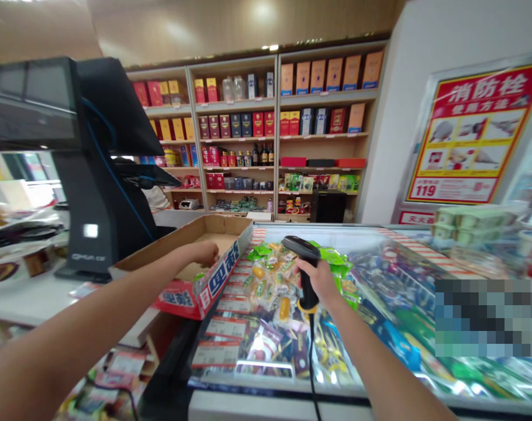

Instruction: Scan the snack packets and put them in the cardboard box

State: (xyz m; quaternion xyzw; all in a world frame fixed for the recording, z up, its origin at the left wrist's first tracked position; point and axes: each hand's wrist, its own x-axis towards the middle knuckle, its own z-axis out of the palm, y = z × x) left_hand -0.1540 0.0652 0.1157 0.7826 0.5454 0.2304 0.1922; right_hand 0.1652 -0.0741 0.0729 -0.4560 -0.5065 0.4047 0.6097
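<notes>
Head view from my station: a glass-topped chest freezer [257, 379] spreads below and beyond my right fingers, with snack packets [270, 298] lying under the glass just beneath them. My right hand [321, 283] has its fingers wrapped around a corded barcode scanner [304, 275]. Left of those fingers, my left hand [196, 254] reaches over a cardboard box [213, 242]; its fingers [212, 252] seem pressed together at the box's inner edge, though I can't be sure from here.

Right hand [322, 285] gripping scanner [303, 252], chest freezer [275, 383] below

A cardboard box [204, 286] sits left of the freezer [275, 390].
</notes>
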